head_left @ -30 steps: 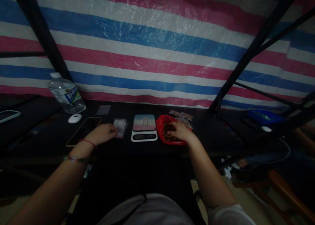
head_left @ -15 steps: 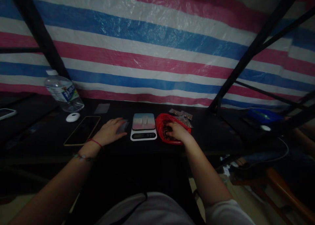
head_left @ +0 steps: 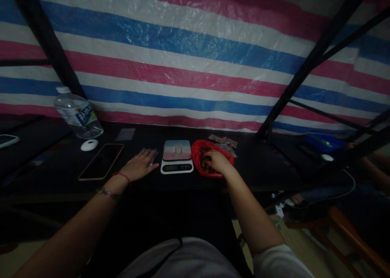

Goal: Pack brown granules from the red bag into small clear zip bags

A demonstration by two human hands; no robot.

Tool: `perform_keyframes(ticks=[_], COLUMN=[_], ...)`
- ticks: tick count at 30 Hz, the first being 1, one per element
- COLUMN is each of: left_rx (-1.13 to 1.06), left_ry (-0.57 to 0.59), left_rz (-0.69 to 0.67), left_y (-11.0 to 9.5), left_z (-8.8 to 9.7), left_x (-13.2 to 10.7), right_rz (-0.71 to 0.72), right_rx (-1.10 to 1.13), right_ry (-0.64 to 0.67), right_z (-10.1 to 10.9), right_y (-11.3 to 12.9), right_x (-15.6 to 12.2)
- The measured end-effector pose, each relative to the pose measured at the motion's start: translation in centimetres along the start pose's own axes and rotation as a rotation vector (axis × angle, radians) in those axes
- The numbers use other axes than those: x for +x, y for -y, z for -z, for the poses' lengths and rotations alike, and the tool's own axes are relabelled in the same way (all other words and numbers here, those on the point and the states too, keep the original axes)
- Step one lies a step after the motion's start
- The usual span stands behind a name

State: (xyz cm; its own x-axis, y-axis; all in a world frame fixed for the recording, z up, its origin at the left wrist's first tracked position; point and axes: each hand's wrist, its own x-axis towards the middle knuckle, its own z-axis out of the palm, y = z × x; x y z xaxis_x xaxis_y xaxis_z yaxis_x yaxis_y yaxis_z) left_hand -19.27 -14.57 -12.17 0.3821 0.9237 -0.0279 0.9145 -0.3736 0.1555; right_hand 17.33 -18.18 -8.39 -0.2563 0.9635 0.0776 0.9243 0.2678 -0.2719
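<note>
I see the left hand [head_left: 138,164] spread flat, fingers out, over small clear bags [head_left: 154,153] near the tabletop's [head_left: 252,166] front edge. Right hand [head_left: 217,161] is in the open red bag [head_left: 197,164], fingers bent, tips hidden among brown bits [head_left: 204,161]; I can't tell if it's gripping any. Red bag sits near the front edge, just beside the scale [head_left: 176,168]. Filled packets [head_left: 229,142] lie behind it, toward the back edge. I've got a phone [head_left: 101,161] left of the left hand, bottle [head_left: 78,115] upright near the back edge.

Left grip [head_left: 140,164] flat, right grip [head_left: 218,161] curled
</note>
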Motion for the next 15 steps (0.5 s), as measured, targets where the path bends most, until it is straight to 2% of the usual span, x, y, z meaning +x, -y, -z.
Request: perform_keyframes(ticks=[11, 15], left_rx=[-0.027, -0.018], left_ry=[0.045, 0.054], left_rz=[0.032, 0.048], left_y=[0.0, 0.0], left_z=[-0.1, -0.2], left_x=[0.1, 0.3], right_rz=[-0.060, -0.028], right_rx=[-0.021, -0.017], right_ry=[-0.041, -0.027], right_z=[1.1, 1.4], right_y=[-0.3, -0.5], right_x=[-0.4, -0.5])
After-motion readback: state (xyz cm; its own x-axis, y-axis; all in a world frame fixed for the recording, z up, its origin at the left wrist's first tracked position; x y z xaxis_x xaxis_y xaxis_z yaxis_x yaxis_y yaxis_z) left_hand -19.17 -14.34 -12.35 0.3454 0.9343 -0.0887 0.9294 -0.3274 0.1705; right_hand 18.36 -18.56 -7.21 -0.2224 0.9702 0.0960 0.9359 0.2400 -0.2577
